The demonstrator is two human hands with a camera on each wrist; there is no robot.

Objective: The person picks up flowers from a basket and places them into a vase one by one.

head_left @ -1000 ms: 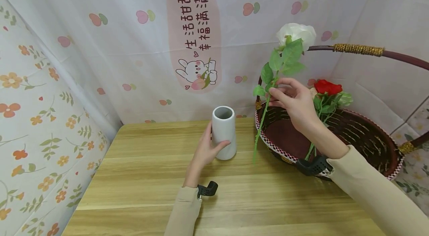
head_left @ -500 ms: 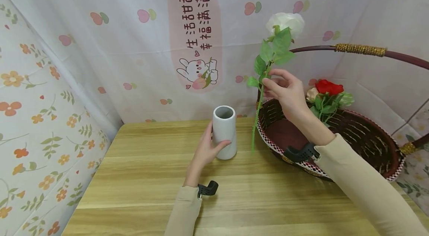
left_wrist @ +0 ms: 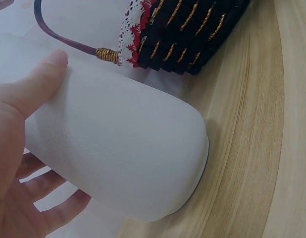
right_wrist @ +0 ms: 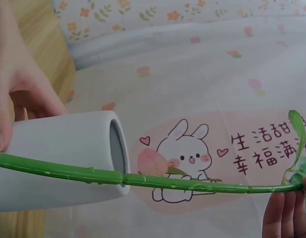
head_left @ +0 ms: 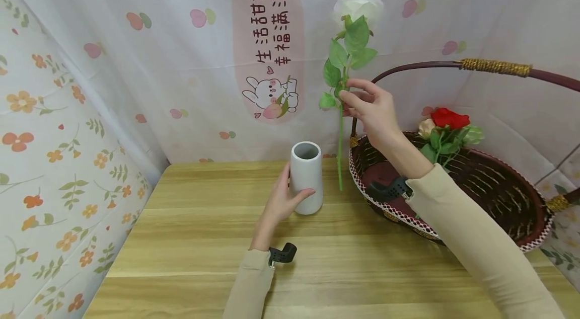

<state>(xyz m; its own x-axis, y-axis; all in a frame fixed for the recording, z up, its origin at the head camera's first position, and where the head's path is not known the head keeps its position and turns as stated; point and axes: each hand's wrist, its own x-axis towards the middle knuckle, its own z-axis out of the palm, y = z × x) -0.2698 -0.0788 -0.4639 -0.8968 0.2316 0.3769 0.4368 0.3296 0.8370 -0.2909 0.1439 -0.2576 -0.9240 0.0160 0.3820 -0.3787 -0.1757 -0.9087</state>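
Note:
A white vase [head_left: 306,178] stands upright on the wooden table. My left hand [head_left: 279,201] grips its side, thumb across the front and fingers round the back; the left wrist view shows the vase [left_wrist: 123,134] in that grasp. My right hand [head_left: 369,107] pinches the green stem of a white rose [head_left: 359,9] just below its leaves. The rose is held nearly upright, bloom up, with the stem's lower end hanging to the right of the vase, apart from it in the head view. In the right wrist view the stem [right_wrist: 143,181] crosses in front of the vase.
A dark woven basket [head_left: 512,168] with a tall arched handle stands at the right. Red, cream and pale green flowers [head_left: 448,125] lean inside it. A printed cloth [head_left: 190,82] hangs behind the table [head_left: 190,238], and a floral cloth hangs at the left.
My right hand has carried the white rose left and upward, away from the basket and nearer the vase; its stem now hangs more vertically. My left hand keeps its grip on the vase.

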